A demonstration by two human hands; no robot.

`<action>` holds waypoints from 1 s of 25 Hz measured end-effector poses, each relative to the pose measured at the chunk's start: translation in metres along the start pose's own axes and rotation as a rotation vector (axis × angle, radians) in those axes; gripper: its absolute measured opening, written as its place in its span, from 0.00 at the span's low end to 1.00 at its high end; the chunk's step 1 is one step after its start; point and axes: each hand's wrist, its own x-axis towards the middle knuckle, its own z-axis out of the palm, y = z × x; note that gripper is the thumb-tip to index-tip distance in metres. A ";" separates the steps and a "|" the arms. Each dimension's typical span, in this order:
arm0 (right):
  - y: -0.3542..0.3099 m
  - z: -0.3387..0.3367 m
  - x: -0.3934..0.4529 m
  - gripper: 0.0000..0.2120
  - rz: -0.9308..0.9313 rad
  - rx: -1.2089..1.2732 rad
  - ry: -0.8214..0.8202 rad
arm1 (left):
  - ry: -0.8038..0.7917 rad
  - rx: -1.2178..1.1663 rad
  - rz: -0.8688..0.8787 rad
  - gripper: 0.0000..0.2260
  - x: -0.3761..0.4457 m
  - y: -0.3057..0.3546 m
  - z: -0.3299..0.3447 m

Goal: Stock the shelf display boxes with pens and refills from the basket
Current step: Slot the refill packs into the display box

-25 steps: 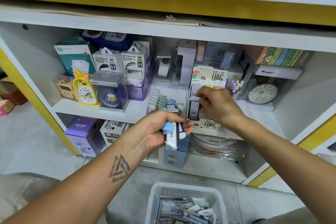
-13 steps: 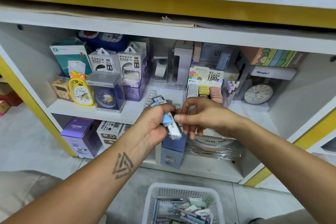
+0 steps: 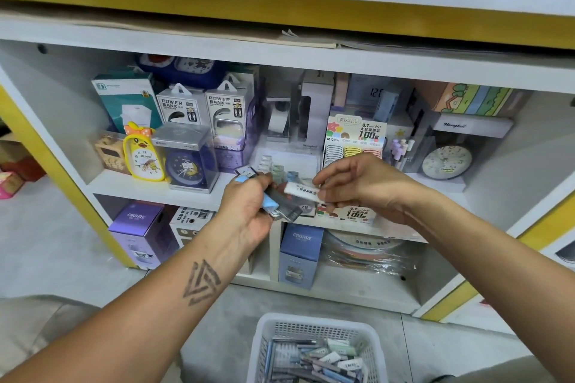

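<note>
My left hand grips a small bunch of refill cases, blue, dark and white, in front of the shelf. Just to its right my right hand pinches one white refill case by its end, apart from the bunch. Behind both hands stands the lead-refill display box with rows of round refill packs, and a clear display box with small cases sits to its left. The white basket with several pens and refills stands on the floor below.
Clocks, power bank boxes and a tape dispenser crowd the upper shelf. A round clock stands at the right. CRUHRE boxes and plastic-wrapped rolls sit on the lower shelf. Yellow frame posts flank the shelf unit.
My right hand left the display box, came to the bunch in my left hand and pulled one white case out to the right. My left hand stayed about in place.
</note>
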 end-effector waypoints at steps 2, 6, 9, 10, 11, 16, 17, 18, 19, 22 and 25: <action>-0.001 -0.002 0.004 0.08 -0.005 -0.012 0.052 | 0.012 0.018 -0.028 0.04 -0.001 0.003 -0.004; -0.006 -0.002 0.012 0.06 -0.124 -0.093 0.118 | 0.004 0.024 -0.097 0.03 -0.004 0.007 -0.011; -0.010 -0.002 0.017 0.07 -0.177 -0.026 0.165 | -0.006 0.023 -0.125 0.03 -0.005 0.011 -0.017; -0.010 -0.001 0.019 0.07 -0.170 -0.001 0.176 | -0.008 0.022 -0.138 0.03 -0.006 0.012 -0.019; -0.010 0.000 0.020 0.07 -0.159 0.019 0.180 | -0.012 0.022 -0.153 0.03 -0.007 0.012 -0.020; -0.014 0.005 0.026 0.05 -0.205 -0.149 0.231 | -0.095 0.021 -0.219 0.02 -0.015 0.018 -0.027; -0.016 0.006 0.028 0.05 -0.238 -0.216 0.272 | -0.114 0.024 -0.222 0.03 -0.017 0.020 -0.028; -0.019 0.007 0.031 0.04 -0.278 -0.274 0.316 | -0.129 0.026 -0.221 0.04 -0.018 0.022 -0.030; -0.021 0.008 0.035 0.04 -0.321 -0.324 0.358 | -0.140 0.029 -0.219 0.05 -0.019 0.023 -0.032; -0.030 0.012 0.050 0.03 -0.398 -0.564 0.480 | -0.165 0.056 -0.221 0.05 -0.020 0.025 -0.037; -0.032 0.010 0.062 0.04 -0.419 -0.938 0.494 | -0.167 0.058 -0.217 0.05 -0.018 0.026 -0.042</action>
